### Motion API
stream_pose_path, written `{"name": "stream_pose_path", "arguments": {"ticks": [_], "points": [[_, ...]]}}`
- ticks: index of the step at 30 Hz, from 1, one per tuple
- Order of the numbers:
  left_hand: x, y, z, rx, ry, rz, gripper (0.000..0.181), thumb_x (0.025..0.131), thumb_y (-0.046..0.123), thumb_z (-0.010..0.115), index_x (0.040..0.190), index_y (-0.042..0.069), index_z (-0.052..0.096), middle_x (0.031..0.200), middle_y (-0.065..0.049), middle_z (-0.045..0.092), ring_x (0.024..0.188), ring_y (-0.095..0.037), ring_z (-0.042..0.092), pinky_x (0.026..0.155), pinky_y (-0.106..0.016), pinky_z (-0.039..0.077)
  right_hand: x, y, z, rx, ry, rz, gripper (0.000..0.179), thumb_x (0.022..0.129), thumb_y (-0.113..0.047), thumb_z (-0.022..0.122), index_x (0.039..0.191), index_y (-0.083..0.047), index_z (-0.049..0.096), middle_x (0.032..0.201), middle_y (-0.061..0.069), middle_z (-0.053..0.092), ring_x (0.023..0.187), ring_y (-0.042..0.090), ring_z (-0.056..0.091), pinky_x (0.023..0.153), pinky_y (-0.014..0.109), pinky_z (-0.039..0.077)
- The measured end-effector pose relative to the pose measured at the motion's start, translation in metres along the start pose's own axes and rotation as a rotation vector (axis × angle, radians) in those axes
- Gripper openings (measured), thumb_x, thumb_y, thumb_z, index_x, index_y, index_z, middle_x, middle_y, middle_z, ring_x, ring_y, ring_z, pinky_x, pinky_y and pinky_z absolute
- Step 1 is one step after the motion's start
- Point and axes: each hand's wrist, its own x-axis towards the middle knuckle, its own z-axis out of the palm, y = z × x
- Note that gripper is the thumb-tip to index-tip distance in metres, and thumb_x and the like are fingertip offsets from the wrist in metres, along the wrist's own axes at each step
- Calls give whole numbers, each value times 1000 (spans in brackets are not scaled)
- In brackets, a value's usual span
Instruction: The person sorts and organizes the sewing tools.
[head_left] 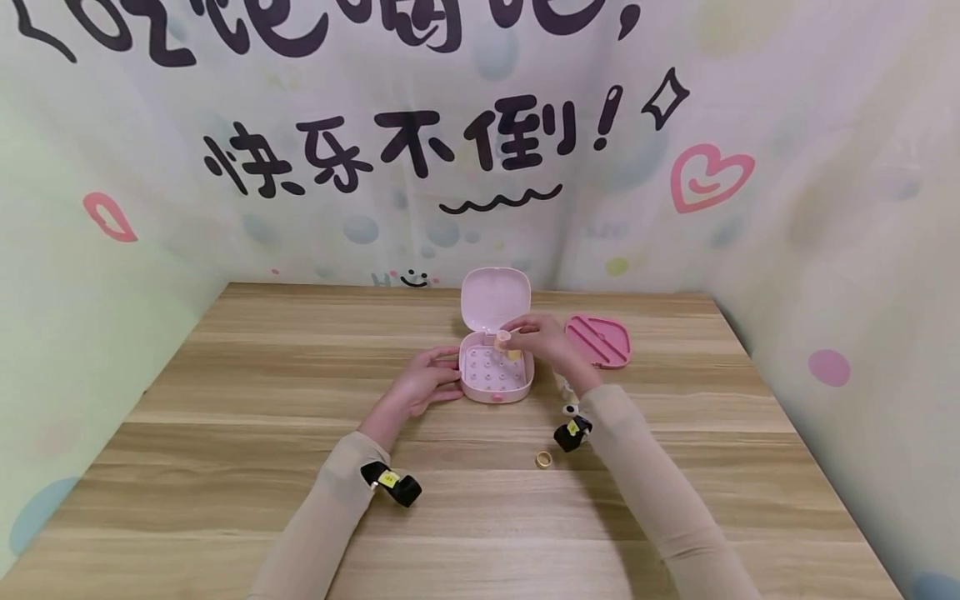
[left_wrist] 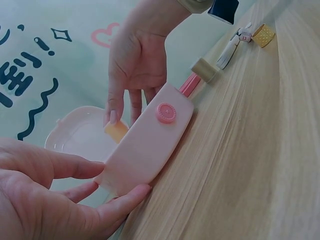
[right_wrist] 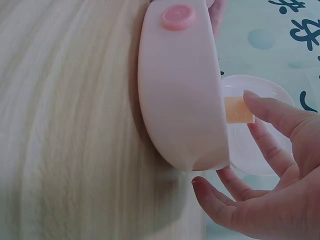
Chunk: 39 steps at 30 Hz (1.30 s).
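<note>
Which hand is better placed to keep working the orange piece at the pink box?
Likely the right hand: its thumb and finger already pinch the orange piece at the open pink box. The left hand touches the box's left side, better suited to steadying it.

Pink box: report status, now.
Left hand touching pink box, lid up. Right hand pinching orange piece at its opening. Gold ring on tabletop, clear of box.

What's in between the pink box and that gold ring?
Nothing but bare wooden table! The head view shows the gap from the pink box to the gold ring.
</note>
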Motion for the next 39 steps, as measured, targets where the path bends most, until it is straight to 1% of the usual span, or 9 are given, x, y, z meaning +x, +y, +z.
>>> {"name": "stream_pose_path", "arguments": {"ticks": [6,11,14,16,18,21,26,33,39], "points": [[-2,1,1,2,5,0,58,103,-12,48,159,-6,36,156,-35,43,128,-40,59,105,-50,58,1,-1,5,-7,10,6,32,94,-14,79,121,2,74,127,19,66,114,29,54,101,40,49],[-1,0,1,5,7,1,58,103,-12,49,159,-6,36,156,-35,43,128,-40,59,106,-51,58,3,2,7,-21,13,21,30,94,-15,79,120,0,75,125,16,65,112,27,51,94,35,47],[0,0,1,2,6,0,58,103,-12,49,159,-6,36,156,-35,43,128,-40,59,106,-51,58,6,4,9,-29,13,13,29,94,-14,78,119,0,75,127,18,66,114,28,53,98,38,50],[0,1,1,0,5,-1,58,103,-12,49,159,-6,36,156,-35,43,128,-40,59,106,-51,58,6,4,10,-34,10,16,29,94,-13,78,119,1,75,130,19,67,118,31,55,105,43,51],[-1,1,1,1,3,-1,58,103,-12,49,159,-6,36,156,-36,43,128,-41,59,105,-50,58,6,4,11,-39,10,21,29,94,-13,77,119,1,75,134,20,67,126,33,56,114,48,49],[-1,1,2,2,5,-4,58,103,-12,49,159,-6,36,156,-36,43,129,-43,59,105,-50,58,5,4,12,-47,18,27,29,93,-12,77,119,2,75,138,21,66,136,37,54,122,52,43],[-1,1,2,1,10,-5,59,103,-13,49,159,-5,36,156,-36,43,131,-44,58,105,-50,58,4,5,14,-48,43,28,29,92,-12,79,118,2,76,138,21,66,140,38,53,123,51,42],[0,0,3,-2,4,-2,58,103,-13,48,159,-6,36,155,-36,44,125,-39,61,107,-52,56,1,6,16,-95,84,44,33,91,-15,82,120,0,76,143,20,65,141,39,53,121,53,43],[-3,2,5,-3,3,8,59,102,-14,48,159,-7,34,155,-37,43,128,-43,60,109,-53,55,0,6,17,-109,114,58,34,91,-15,83,121,-1,76,142,20,65,138,39,54,119,53,45]]}}
